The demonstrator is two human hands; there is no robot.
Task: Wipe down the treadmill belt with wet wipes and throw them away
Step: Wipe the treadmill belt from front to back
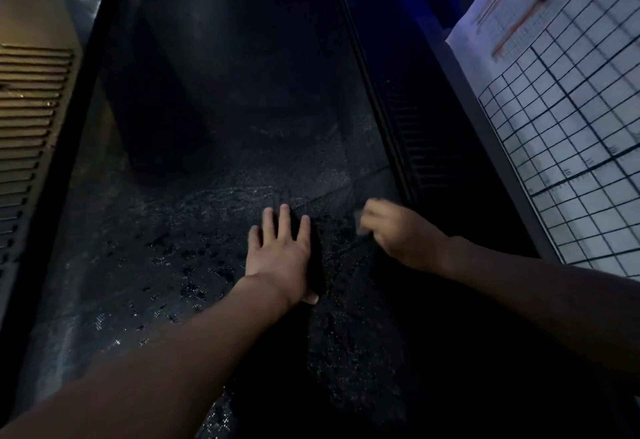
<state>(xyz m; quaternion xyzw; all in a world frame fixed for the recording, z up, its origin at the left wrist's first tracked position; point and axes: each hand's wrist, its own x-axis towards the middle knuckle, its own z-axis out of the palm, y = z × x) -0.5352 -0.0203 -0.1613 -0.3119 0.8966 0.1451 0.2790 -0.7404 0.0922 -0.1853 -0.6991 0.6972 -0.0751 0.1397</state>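
Observation:
The dark treadmill belt [214, 148] fills the middle of the head view, with wet streaks and damp patches across its near half. My left hand [277, 251] lies flat on the belt with its fingers spread and straight. My right hand [398, 231] is blurred, just right of it near the belt's right edge, with curled fingers around a small pale wad, apparently a wet wipe [360, 222]. The dim light hides most of the wipe.
A ribbed grey side rail [31, 120] runs along the left of the belt. A black ribbed rail [415, 134] borders the right side. Beyond it leans a white board with a black grid [568, 127].

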